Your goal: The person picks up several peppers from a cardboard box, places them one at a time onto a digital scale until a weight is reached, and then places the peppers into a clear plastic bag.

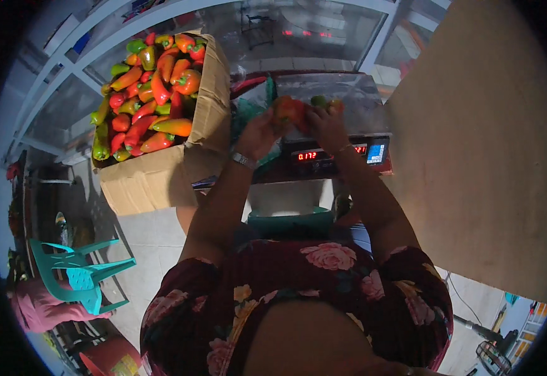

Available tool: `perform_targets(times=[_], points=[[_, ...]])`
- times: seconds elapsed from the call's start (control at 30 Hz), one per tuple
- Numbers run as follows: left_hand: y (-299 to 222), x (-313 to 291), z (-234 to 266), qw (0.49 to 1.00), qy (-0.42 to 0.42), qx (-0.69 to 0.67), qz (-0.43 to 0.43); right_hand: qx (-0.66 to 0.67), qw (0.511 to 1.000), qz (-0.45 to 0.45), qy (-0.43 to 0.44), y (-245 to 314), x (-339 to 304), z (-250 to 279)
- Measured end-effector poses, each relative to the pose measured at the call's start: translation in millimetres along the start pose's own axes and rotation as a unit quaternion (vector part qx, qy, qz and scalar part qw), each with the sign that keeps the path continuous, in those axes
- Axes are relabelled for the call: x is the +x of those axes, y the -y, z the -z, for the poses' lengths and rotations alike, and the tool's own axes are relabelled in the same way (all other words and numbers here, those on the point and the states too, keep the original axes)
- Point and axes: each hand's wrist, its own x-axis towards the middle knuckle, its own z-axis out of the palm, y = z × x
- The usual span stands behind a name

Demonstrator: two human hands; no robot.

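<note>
Over the weighing scale (pixel 358 94), my left hand (pixel 259 136) is closed on a red pepper (pixel 289 111). My right hand (pixel 330 130) is beside it, fingers bent around peppers. A green pepper (pixel 318 100) and an orange one (pixel 335 105) show just beyond its fingers. Red digits glow on the scale's front panel (pixel 314 155), partly hidden by my right wrist. On the left, a cardboard box (pixel 145 182) is heaped with red, orange and green peppers (pixel 160 88). Green plastic bag material (pixel 248 111) lies between box and scale.
A large brown board (pixel 474 144) rises close on the right. Glass panels in a pale frame (pixel 311 31) stand behind the scale. A green basin (pixel 291 220) sits below it, near my body. At lower left are a turquoise plastic chair (pixel 88 276) and a red tub (pixel 110 357).
</note>
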Motion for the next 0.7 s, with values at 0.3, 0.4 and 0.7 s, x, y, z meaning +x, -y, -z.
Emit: perform_targets(times=[0.3, 0.4, 0.7], points=[[43.4, 55.6, -7.4, 0.582, -0.229, 0.725, -0.287, 0.172, 0.891, -0.243, -0.343, 5.7, -3.4, 115.5], [64.8, 69.1, -19.8, 0.505, -0.221, 0.79, -0.27, 0.178, 0.851, -0.282, -0.406, 0.4, -18.6, 164.8], [90.1, 67.9, -26.6, 0.485, -0.262, 0.798, -0.243, 0.235, 0.813, -0.294, -0.445, -16.5, -85.4, 207.4]])
